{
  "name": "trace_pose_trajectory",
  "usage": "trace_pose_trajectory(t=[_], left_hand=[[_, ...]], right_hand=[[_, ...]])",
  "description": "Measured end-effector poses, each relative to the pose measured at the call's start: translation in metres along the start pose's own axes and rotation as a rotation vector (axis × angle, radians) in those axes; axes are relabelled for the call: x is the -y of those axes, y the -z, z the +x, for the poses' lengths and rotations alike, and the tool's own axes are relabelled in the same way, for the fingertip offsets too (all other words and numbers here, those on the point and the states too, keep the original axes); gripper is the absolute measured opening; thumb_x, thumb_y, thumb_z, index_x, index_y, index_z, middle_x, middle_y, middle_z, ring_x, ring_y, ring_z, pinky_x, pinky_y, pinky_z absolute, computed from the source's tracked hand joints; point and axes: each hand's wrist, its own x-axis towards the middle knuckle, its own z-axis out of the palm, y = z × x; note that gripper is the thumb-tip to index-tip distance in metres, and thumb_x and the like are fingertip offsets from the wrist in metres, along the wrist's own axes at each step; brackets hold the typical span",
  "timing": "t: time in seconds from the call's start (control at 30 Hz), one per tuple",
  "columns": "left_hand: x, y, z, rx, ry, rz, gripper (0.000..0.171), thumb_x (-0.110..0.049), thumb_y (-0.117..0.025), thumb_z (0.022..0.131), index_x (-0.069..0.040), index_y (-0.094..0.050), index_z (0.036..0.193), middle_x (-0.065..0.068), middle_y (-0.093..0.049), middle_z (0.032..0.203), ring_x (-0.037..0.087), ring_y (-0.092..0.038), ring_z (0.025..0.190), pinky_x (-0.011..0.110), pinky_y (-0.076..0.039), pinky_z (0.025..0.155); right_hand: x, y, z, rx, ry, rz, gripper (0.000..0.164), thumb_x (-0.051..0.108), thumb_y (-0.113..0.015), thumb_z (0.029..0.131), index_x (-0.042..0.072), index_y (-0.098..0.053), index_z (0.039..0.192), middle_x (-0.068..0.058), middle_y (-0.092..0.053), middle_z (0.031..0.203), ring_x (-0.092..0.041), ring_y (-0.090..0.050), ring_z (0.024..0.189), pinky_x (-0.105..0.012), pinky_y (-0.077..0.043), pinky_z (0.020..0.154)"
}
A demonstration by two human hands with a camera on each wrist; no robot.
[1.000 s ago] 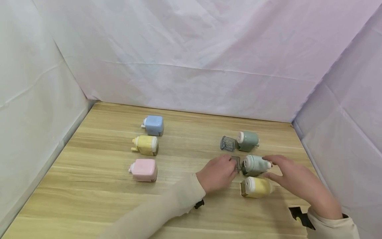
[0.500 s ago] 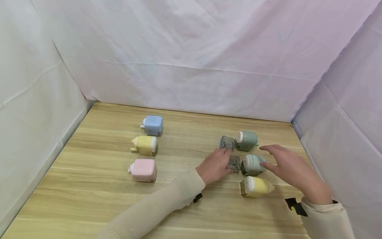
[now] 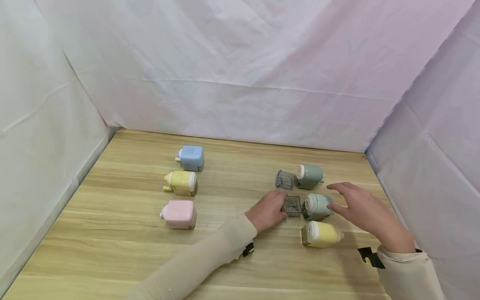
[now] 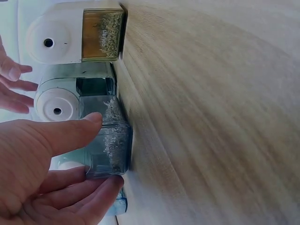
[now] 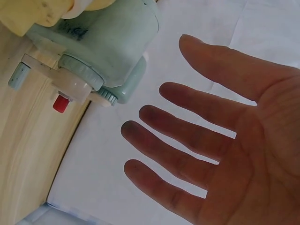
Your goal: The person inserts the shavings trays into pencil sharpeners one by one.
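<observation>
A crank pencil sharpener in pale green [image 3: 318,206] lies in the middle of the right-hand row. In front of its white face, apart from its slot, is a see-through shavings drawer [image 3: 291,206] holding grey shavings. My left hand [image 3: 267,211] pinches this drawer; in the left wrist view the thumb [image 4: 75,133] is on one side and the fingers on the other. Behind the crank end my right hand [image 3: 365,212] is raised with its fingers spread and nothing in it. The right wrist view shows the crank [image 5: 58,77] with a red part.
A darker green sharpener [image 3: 310,176] stands farther back, its shavings drawer [image 3: 285,180] lying before it. Nearer is a yellow sharpener [image 3: 322,234]. On the left stand blue [image 3: 192,158], yellow [image 3: 181,183] and pink [image 3: 181,214] sharpeners. White cloth walls [image 3: 232,108] border the table.
My left hand shifted off the drawer toward the farther one, then back to the nearer drawer's left edge. My right hand has drawn back from the pale green sharpener and is raised.
</observation>
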Motion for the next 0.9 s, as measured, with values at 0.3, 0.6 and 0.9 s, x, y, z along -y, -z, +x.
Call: trace_pose_trajectory(t=[0.3,0.6,0.9], left_hand=[[0.002,-0.001,-0.002,0.007,0.041,-0.039,0.067,-0.022,-0.074,0.083,0.0,-0.046,0.14,0.015,-0.056,0.141,0.024,-0.051,0.126,0.033,-0.046,0.109],[0.001,-0.003,-0.002,0.002,0.044,-0.056,0.067,-0.021,-0.074,0.083,-0.001,-0.046,0.14,0.015,-0.056,0.141,0.023,-0.051,0.127,0.033,-0.046,0.109],[0.0,-0.007,0.005,0.004,0.038,-0.073,0.064,-0.02,-0.074,0.083,-0.001,-0.048,0.139,0.013,-0.059,0.138,0.021,-0.053,0.124,0.031,-0.047,0.107]], right_hand=[[-0.006,-0.011,0.007,0.063,0.0,0.026,0.063,0.027,-0.073,0.082,0.005,-0.052,0.137,-0.027,-0.058,0.134,-0.047,-0.052,0.117,-0.066,-0.049,0.089],[-0.007,-0.026,0.018,0.038,0.097,0.044,0.052,0.011,-0.081,0.07,0.005,-0.065,0.119,-0.017,-0.071,0.114,-0.037,-0.062,0.104,-0.06,-0.053,0.086],[-0.007,-0.028,0.022,0.032,0.088,0.026,0.052,0.011,-0.083,0.069,0.005,-0.066,0.118,-0.017,-0.072,0.111,-0.037,-0.064,0.1,-0.059,-0.054,0.084]])
